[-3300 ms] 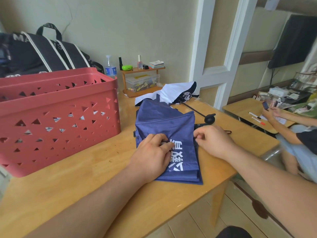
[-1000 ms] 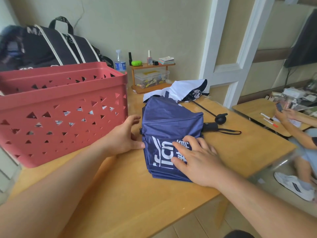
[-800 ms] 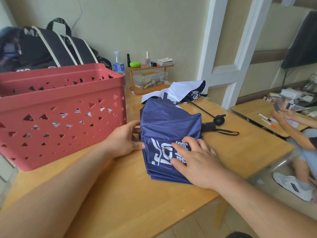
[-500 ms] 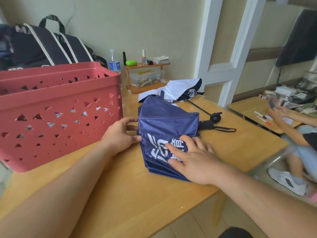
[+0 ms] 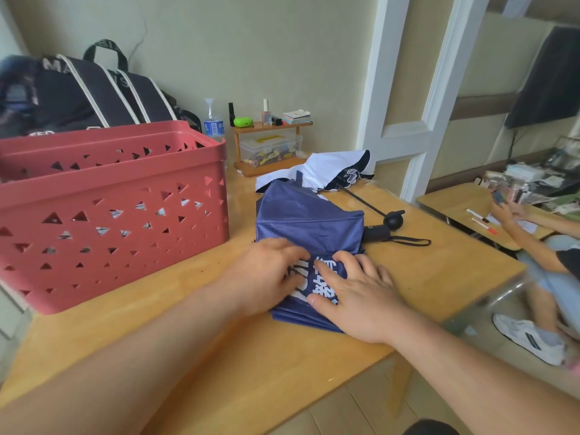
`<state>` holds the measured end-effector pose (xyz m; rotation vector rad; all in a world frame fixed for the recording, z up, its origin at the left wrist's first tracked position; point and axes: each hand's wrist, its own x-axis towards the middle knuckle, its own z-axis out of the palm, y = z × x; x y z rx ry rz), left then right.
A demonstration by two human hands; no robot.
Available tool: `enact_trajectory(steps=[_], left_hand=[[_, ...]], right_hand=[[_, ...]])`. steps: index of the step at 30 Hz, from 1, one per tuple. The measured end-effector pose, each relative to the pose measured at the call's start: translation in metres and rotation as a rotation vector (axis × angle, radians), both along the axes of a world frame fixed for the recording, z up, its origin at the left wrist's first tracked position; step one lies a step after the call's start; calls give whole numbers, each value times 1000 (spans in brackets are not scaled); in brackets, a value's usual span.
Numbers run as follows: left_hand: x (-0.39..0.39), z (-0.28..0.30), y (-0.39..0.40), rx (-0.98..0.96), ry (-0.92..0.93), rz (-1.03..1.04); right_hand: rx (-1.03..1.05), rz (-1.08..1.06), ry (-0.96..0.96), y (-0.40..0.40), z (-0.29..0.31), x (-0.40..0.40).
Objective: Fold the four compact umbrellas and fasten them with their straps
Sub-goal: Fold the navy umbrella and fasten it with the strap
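A navy-blue compact umbrella with white lettering on its fabric (image 5: 309,221) is lying flat on the light wooden desk (image 5: 439,277), its long axis running from the near edge away toward the far right, where its black handle (image 5: 376,232) and wrist loop are sticking out. The left hand (image 5: 266,277) is resting on the near left part of the canopy, fingers (image 5: 290,249) loosely bent and pressing down on the cloth; whether they are pinching a fold cannot be told. The right hand (image 5: 361,293) is lying beside it on the lettering, fingers (image 5: 348,260) spread apart and flat against the fabric. Behind it, a white and dark-trimmed umbrella (image 5: 326,171) is lying unfolded, its thin black shaft pointing right toward a round black knob (image 5: 394,220). A red plastic basket with triangular holes (image 5: 110,215) is standing to the left; pale shapes are showing through its holes, too hidden to identify.
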<state>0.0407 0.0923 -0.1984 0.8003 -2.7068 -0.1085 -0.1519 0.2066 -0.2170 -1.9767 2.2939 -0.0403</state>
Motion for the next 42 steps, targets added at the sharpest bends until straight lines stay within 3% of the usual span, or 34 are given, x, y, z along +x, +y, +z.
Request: enact_trajectory(steps=[2, 8, 15, 17, 19, 22, 24, 27, 32, 35, 39, 42], left_hand=[[14, -8, 4, 31, -185, 72], [41, -12, 17, 89, -440, 197], [46, 11, 21, 350, -575, 164], [50, 22, 17, 370, -590, 157], [41, 30, 17, 269, -544, 252], [-4, 35, 18, -165, -416, 390], [-32, 23, 17, -283, -233, 290], [-37, -1, 9, -160, -196, 116], [-13, -20, 11, 54, -421, 162], [-16, -14, 14, 80, -498, 175], [-16, -16, 12, 101, -484, 165], [-14, -19, 13, 110, -414, 160]], right_hand=[[30, -22, -8, 0, 2, -2], [71, -11, -30, 3, 6, -9], [208, 24, -36, 8, 7, -16], [171, 20, -35, 10, 4, -15], [155, 19, -23, 10, 3, -14], [159, 21, -25, 11, 3, -14], [154, 20, -29, 11, 4, -14], [154, 5, -24, 11, 4, -14], [172, -8, -31, 12, 5, -13], [208, -13, -58, 9, 17, -14], [-19, -3, -64, -6, 27, -16], [48, 29, -65, -10, 14, -18]])
